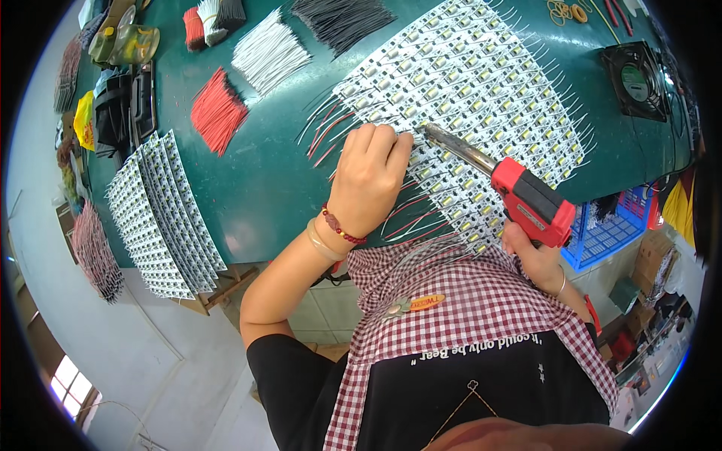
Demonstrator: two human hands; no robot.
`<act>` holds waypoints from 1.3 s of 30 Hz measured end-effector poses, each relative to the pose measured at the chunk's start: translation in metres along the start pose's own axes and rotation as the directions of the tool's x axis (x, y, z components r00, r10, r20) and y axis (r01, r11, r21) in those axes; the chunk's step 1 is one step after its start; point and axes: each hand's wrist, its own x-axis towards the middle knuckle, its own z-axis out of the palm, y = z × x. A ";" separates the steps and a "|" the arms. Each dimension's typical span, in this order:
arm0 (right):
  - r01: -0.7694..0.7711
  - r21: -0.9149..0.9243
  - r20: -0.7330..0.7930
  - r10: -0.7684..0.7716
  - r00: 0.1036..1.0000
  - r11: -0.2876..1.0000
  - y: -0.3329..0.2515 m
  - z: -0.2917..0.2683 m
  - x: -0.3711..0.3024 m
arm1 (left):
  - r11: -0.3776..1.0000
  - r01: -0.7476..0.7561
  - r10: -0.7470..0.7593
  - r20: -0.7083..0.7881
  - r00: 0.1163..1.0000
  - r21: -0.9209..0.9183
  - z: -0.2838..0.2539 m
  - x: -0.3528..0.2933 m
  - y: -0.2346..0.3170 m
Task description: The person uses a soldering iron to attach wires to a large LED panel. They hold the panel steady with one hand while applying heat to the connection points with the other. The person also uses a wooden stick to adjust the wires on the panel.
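Note:
A large white panel of small circuit boards [466, 83], with rows of components and wires along its edges, lies on the green table in front of me. My left hand [370, 177] is closed in a pinch over the panel's left part; what its fingertips hold is hidden. Red, white and black wires [325, 135] stick out beside that hand. My right hand [532, 255] grips a red and black soldering gun [530, 199] from below. Its metal tip points up and left, close to my left fingertips, at or just above the boards.
Bundles of red wires [219, 113], white wires [269, 51] and black wires [338, 21] lie on the table [248, 199]. More board panels [162, 218] are stacked at the left edge. A black fan [638, 81] stands at the right, above a blue crate [608, 231].

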 end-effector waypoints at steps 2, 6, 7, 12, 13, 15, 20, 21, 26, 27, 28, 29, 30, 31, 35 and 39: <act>0.016 -0.013 0.009 -0.016 1.000 1.000 0.001 0.000 0.000 | 1.000 -0.002 0.002 0.012 1.000 0.013 0.000 0.001 0.001; 0.005 -0.051 0.040 -0.003 0.999 0.999 0.006 -0.003 -0.002 | 0.998 -0.001 -0.001 0.026 1.000 0.064 0.000 0.000 0.005; -0.045 -0.043 0.041 0.047 0.998 0.998 0.007 -0.005 -0.004 | 0.997 0.002 -0.004 0.030 1.000 0.078 0.001 0.000 0.007; -0.100 0.018 0.041 0.099 0.994 0.995 0.012 -0.009 -0.007 | 0.993 -0.003 -0.004 0.059 0.998 0.119 0.001 0.000 0.011; -0.088 0.018 0.036 0.088 0.996 0.996 0.013 -0.009 -0.007 | 0.993 0.005 -0.012 0.061 0.998 0.119 0.001 0.000 0.012; -0.041 0.014 0.012 0.040 0.999 0.999 0.012 -0.007 -0.005 | 0.998 0.021 -0.024 0.059 0.998 0.056 0.003 0.000 0.008; 0.029 0.009 -0.036 -0.029 0.999 1.000 0.006 0.000 -0.002 | 0.999 0.039 -0.041 0.079 0.996 0.032 -0.002 0.001 0.004; 0.025 0.014 -0.043 -0.025 0.999 1.000 0.006 0.000 -0.002 | 0.998 0.054 -0.056 0.061 0.997 0.037 -0.002 0.000 0.003; -0.015 0.052 -0.081 0.019 0.997 0.999 0.003 0.000 -0.004 | 0.996 0.087 -0.088 0.036 0.995 0.035 -0.007 0.001 0.005; 0.004 0.032 -0.060 -0.002 0.998 0.999 0.003 -0.001 -0.003 | 0.994 0.104 -0.104 0.016 0.994 0.017 -0.009 0.001 0.005; 0.023 0.013 -0.039 -0.023 0.999 1.000 0.003 -0.004 -0.003 | 0.993 0.121 -0.121 -0.005 0.993 0.000 -0.010 0.000 0.005; 0.043 -0.006 -0.016 -0.043 0.999 0.999 0.003 -0.006 -0.002 | 0.984 0.170 -0.170 -0.010 0.985 -0.058 -0.011 0.001 0.005; 0.027 0.006 -0.023 -0.027 0.999 1.000 0.003 -0.006 -0.003 | 0.969 0.218 -0.220 -0.011 0.975 -0.113 -0.011 0.001 0.005; 0.011 0.018 -0.030 -0.011 0.999 1.000 0.003 -0.006 -0.003 | 0.950 0.264 -0.270 -0.010 0.963 -0.168 -0.012 0.001 0.006; -0.047 0.099 -0.088 0.056 0.995 0.994 -0.005 -0.003 -0.003 | 0.926 0.264 -0.262 0.046 0.964 -0.270 -0.014 0.003 0.009; 0.027 0.081 -0.081 -0.020 0.997 0.996 0.003 -0.007 -0.004 | 0.960 0.185 -0.184 0.027 0.983 -0.209 -0.009 -0.008 0.013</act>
